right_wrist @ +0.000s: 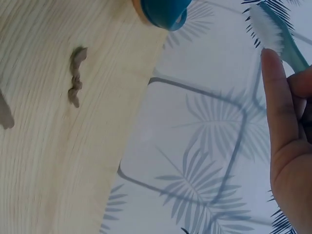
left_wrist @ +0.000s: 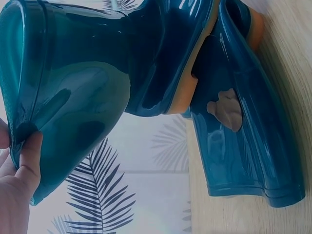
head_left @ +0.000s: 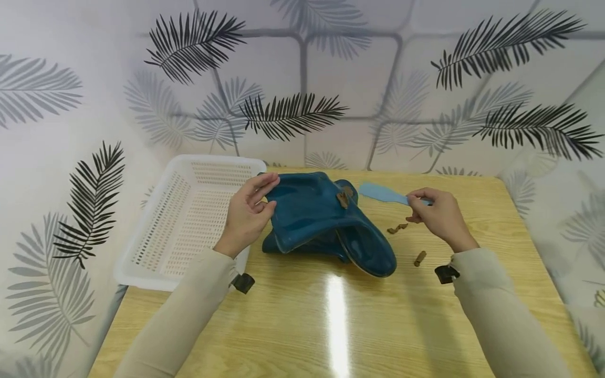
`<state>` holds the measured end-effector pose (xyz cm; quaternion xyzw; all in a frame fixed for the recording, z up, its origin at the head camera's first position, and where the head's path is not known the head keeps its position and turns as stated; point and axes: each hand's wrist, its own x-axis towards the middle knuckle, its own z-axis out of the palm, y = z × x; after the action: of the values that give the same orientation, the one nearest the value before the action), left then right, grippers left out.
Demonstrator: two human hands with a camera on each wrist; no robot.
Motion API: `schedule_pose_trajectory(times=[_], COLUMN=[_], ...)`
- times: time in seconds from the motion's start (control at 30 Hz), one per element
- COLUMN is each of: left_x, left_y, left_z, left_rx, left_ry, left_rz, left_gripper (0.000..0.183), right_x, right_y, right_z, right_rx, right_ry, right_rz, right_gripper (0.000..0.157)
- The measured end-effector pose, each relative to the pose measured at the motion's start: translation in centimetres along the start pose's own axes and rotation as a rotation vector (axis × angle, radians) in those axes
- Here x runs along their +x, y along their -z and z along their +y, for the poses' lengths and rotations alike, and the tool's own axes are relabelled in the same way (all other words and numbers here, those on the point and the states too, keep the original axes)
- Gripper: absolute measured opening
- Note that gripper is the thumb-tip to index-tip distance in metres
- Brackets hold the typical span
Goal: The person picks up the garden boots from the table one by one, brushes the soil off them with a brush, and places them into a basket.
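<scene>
Left hand [head_left: 248,214] pinches boot [head_left: 302,202], right hand [head_left: 440,216] pinches brush [head_left: 380,192]; presumably at scrubbing stage, next needing bristles [right_wrist: 264,27] on brown lump [left_wrist: 227,110].

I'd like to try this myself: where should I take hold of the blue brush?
The blue brush is probably best taken by its slim handle, from the right, where the right hand pinches it. Its wider, white-bristled head points left towards the boots, so that grip should leave it free.

Can't see near R corner of basket [head_left: 200,215] under L sleeve [head_left: 179,310], mid-handle of brush [head_left: 382,193] within R hand [head_left: 437,212], or all of brown bit [right_wrist: 4,114], cut by R-wrist view's edge.
</scene>
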<state>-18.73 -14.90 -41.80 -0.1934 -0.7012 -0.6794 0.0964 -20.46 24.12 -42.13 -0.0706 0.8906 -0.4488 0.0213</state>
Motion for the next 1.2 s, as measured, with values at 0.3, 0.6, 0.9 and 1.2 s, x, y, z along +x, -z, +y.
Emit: schedule_pose_trajectory(times=[0.3,0.6,0.9,1.2], left_x=[0.0,0.0,0.1,0.4], left_y=[-0.6,-0.5,-0.3,-0.4], left_z=[0.1,-0.1,0.2,0.6], left_rx=[-0.001,0.001,0.024,0.038], left_ry=[-0.008,-0.006,-0.007,-0.013], left_rz=[-0.014,-0.012,-0.03,0.006], left_gripper=[0.05,0.05,0.05,0.05], right_x=[1.4,0.2,-0.3,0.2], right_y=[-2.8,-0.7,0.2,-1.8], right_z=[-1.7,0.8,0.9,1.1], right_rx=[0.093,-0.084,-0.046,0.017], right_ry=[-0.003,-0.023,-0.03,0.002], right_rz=[-0.146,-0.062,0.002,-0.112], right_gripper=[0.032,0.035,0.035,0.037])
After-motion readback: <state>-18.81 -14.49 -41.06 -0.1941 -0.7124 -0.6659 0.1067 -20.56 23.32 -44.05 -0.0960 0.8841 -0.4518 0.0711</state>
